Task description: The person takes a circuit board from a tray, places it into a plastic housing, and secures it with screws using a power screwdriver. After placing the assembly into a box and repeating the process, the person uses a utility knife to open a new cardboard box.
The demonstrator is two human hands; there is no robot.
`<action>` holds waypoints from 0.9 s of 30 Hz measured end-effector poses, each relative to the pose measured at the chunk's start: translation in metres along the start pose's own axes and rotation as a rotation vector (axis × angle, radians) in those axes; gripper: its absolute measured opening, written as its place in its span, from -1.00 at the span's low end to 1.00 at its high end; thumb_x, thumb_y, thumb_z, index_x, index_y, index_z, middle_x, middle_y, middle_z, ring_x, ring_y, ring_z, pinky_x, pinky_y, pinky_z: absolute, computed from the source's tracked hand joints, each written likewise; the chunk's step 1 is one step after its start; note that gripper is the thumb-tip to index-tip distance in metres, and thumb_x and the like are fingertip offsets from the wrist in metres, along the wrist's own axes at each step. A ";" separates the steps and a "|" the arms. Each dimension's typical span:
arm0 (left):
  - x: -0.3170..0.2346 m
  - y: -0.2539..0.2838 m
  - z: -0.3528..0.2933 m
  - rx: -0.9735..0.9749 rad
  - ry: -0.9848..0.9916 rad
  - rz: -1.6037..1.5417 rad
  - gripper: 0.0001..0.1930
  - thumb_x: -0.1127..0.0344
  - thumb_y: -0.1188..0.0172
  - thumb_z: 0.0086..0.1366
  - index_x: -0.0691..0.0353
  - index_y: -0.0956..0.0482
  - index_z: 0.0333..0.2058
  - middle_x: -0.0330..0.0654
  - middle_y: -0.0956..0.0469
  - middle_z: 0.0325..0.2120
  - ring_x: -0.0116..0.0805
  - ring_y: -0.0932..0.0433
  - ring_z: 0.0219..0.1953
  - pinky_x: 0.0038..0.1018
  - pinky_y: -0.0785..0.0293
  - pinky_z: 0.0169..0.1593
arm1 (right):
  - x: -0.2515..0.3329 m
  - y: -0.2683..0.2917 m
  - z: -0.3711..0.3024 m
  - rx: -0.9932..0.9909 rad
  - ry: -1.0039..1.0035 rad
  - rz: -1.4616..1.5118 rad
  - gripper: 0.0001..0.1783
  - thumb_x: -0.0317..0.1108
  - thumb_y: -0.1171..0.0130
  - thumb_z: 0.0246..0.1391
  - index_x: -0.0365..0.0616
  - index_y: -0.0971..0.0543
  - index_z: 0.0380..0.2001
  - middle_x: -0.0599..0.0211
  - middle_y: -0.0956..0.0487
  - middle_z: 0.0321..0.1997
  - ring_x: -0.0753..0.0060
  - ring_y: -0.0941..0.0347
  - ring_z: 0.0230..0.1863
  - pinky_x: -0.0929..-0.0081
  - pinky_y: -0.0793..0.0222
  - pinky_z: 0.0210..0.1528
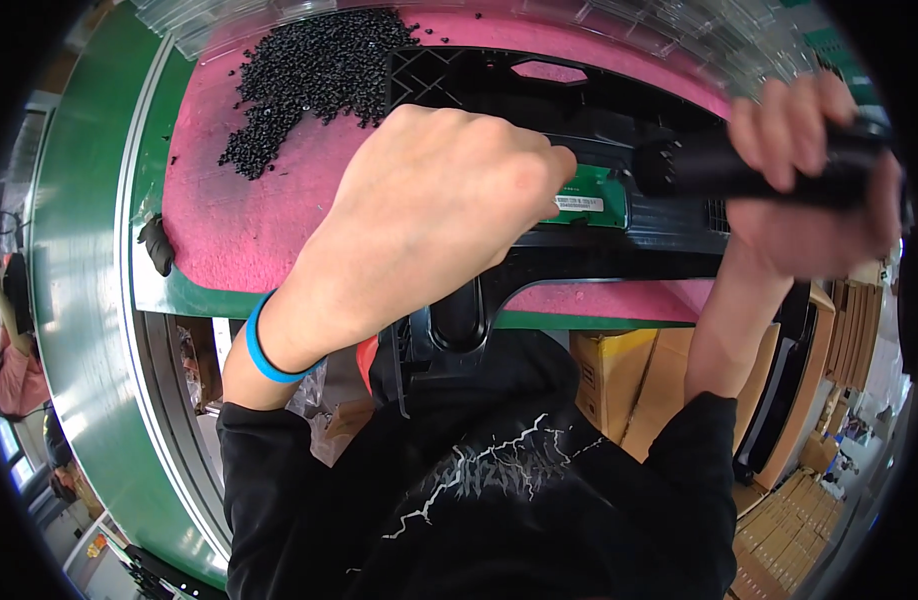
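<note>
A large black plastic housing [669, 235] lies across the pink mat in front of me, with a green circuit board [604, 195] set in it. My left hand [459, 180] is closed over the housing's left half, knuckles up, its thumb side at the board. Whatever those fingers pinch is hidden beneath them. Gripped in my right hand [799, 190] is a black electric screwdriver [694, 165], held nearly level above the right part of the housing. That hand is blurred by motion. A spread heap of small black screws [324, 70] lies beyond my left hand.
Clear plastic trays [249, 20] line the far side of the pink mat [224, 225]. A crumpled black item [156, 246] sits at the mat's left edge. A green conveyor-like surface [89, 300] runs along the left. Cardboard boxes [619, 375] stand below the bench at right.
</note>
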State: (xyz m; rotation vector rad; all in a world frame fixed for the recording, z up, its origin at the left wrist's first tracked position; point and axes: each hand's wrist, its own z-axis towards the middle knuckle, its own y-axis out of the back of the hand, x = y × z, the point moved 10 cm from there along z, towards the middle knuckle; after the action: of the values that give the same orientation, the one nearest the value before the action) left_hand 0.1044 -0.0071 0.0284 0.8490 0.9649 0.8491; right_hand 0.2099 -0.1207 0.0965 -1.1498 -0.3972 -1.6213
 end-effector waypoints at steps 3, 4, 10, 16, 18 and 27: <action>-0.005 0.007 -0.001 -0.043 -0.040 -0.046 -0.88 0.33 -0.35 0.11 0.18 -0.60 -0.42 -0.23 -0.61 -0.51 -0.18 -0.60 -0.46 -0.32 -0.43 -0.47 | 0.002 -0.009 -0.001 0.019 0.022 0.035 -0.54 0.00 -0.20 0.06 -0.13 -0.41 -0.17 0.44 -0.43 -0.39 0.58 -0.35 -0.45 0.54 -0.23 -0.30; -0.007 0.010 -0.002 -0.077 -0.066 -0.115 -0.87 0.34 -0.37 0.09 0.20 -0.60 -0.43 -0.23 -0.60 -0.51 -0.19 -0.59 -0.46 -0.33 -0.43 -0.47 | 0.003 -0.012 -0.002 0.021 0.033 0.046 -0.54 0.00 -0.20 0.06 -0.13 -0.41 -0.17 0.44 -0.44 -0.39 0.58 -0.35 -0.46 0.53 -0.23 -0.30; -0.008 0.022 -0.004 -0.226 -0.171 -0.329 -0.83 0.42 -0.43 0.00 0.27 -0.60 -0.43 -0.20 -0.60 -0.51 -0.21 -0.59 -0.48 -0.39 -0.45 -0.45 | 0.009 -0.023 -0.010 0.019 0.100 0.109 -0.55 0.00 -0.17 0.08 -0.13 -0.40 -0.16 0.43 -0.44 -0.39 0.58 -0.35 -0.46 0.52 -0.24 -0.30; -0.006 0.029 -0.003 -0.265 -0.166 -0.419 -0.85 0.50 -0.41 0.02 0.29 -0.64 -0.40 -0.16 -0.64 -0.47 -0.25 -0.62 -0.45 -0.43 -0.49 -0.39 | 0.019 -0.028 -0.025 -0.021 0.174 0.135 -0.55 0.01 -0.14 0.10 -0.13 -0.40 -0.15 0.43 -0.44 -0.38 0.57 -0.35 -0.46 0.51 -0.24 -0.30; -0.009 0.033 -0.006 -0.334 -0.247 -0.406 -0.87 0.54 -0.39 0.04 0.31 -0.65 -0.39 -0.14 -0.66 -0.45 -0.28 -0.62 -0.44 -0.44 -0.50 -0.36 | 0.022 -0.030 -0.028 -0.033 0.196 0.138 -0.55 0.01 -0.13 0.11 -0.13 -0.40 -0.15 0.43 -0.45 -0.38 0.57 -0.35 -0.47 0.51 -0.24 -0.30; -0.002 0.028 -0.005 -0.280 -0.045 -0.320 -0.92 0.57 -0.29 0.19 0.37 -0.61 -0.32 -0.16 -0.62 -0.42 -0.38 -0.58 -0.46 -0.52 -0.48 -0.35 | 0.017 -0.025 -0.032 -0.073 0.126 0.010 -0.53 0.03 -0.13 0.11 -0.15 -0.40 -0.14 0.43 -0.44 -0.40 0.58 -0.33 -0.50 0.52 -0.23 -0.34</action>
State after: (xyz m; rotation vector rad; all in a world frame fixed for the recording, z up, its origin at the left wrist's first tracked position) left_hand 0.0931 0.0038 0.0520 0.4561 0.8885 0.6655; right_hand 0.1736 -0.1437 0.1020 -1.0953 -0.2525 -1.7011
